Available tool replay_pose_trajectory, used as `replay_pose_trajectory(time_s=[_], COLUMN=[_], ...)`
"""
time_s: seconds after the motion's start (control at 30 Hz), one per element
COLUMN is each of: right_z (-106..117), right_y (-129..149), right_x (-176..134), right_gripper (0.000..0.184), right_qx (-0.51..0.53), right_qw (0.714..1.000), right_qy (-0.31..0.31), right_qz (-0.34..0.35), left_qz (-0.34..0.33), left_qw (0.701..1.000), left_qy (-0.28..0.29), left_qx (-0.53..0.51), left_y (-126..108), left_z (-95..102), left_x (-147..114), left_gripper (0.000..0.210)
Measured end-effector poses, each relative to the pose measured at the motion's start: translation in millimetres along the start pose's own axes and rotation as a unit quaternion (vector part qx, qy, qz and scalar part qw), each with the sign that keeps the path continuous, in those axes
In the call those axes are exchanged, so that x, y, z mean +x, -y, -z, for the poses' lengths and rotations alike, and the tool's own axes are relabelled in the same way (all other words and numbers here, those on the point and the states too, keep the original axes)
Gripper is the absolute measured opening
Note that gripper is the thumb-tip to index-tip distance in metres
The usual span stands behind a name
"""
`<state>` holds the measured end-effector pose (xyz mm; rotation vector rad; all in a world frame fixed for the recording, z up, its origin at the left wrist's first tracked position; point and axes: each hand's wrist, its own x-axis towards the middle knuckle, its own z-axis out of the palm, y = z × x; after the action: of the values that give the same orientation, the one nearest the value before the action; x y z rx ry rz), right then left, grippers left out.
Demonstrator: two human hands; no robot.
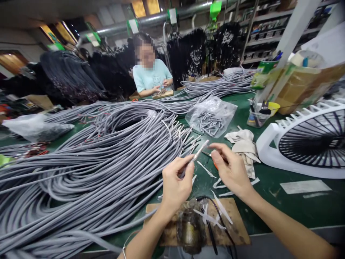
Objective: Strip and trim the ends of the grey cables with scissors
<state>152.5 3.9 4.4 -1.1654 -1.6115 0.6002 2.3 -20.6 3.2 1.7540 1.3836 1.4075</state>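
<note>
My left hand (178,180) is closed around a grey cable; its bared end (201,150), wrapped in silvery braid, points up and to the right. My right hand (231,167) is just right of that end, with thumb and forefinger curled. Under its thumb shows a small orange-handled tool (215,166) with a dark metal tip, mostly hidden by the fingers. Below both hands, a wooden board (237,219) carries a stained, brassy round device (190,228) with a black lead. White strips (222,208) lie across the board and the table.
A large coil of grey cables (107,165) covers the left side. Beyond my hands lies a clear bag (211,117) of short grey pieces. A white fan (309,140), a cloth (244,147) and a tool cup (258,117) stand right. Across the table sits a co-worker (152,77).
</note>
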Motion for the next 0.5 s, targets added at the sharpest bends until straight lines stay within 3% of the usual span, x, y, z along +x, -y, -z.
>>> replay_pose_trajectory(time_s=[0.13,0.23,0.37,0.5], right_z=[-2.7,-6.3,-7.5,-8.6], right_y=[3.8,4.1,3.4,2.9], right_x=[-8.6,-11.7,-11.5,-12.1], right_gripper=[0.025,0.02,0.022,0.028], right_qx=[-0.101,-0.109,-0.096,-0.022], right_qw=[0.988,0.985,0.988,0.998], right_qy=[0.039,0.038,0.038,0.05], right_qz=[0.108,0.13,0.114,0.028], left_qz=[0.01,0.011,-0.004,-0.032], left_qw=[0.999,0.999,1.0,0.999], left_qy=[-0.031,-0.034,-0.026,-0.014], left_qx=[0.003,0.005,0.007,0.018], left_y=[1.2,0.7,-1.0,-3.9], left_z=[1.3,0.7,-0.4,1.1], left_x=[0.4,0.2,-1.0,-2.3], left_gripper=[0.02,0.019,0.018,0.018])
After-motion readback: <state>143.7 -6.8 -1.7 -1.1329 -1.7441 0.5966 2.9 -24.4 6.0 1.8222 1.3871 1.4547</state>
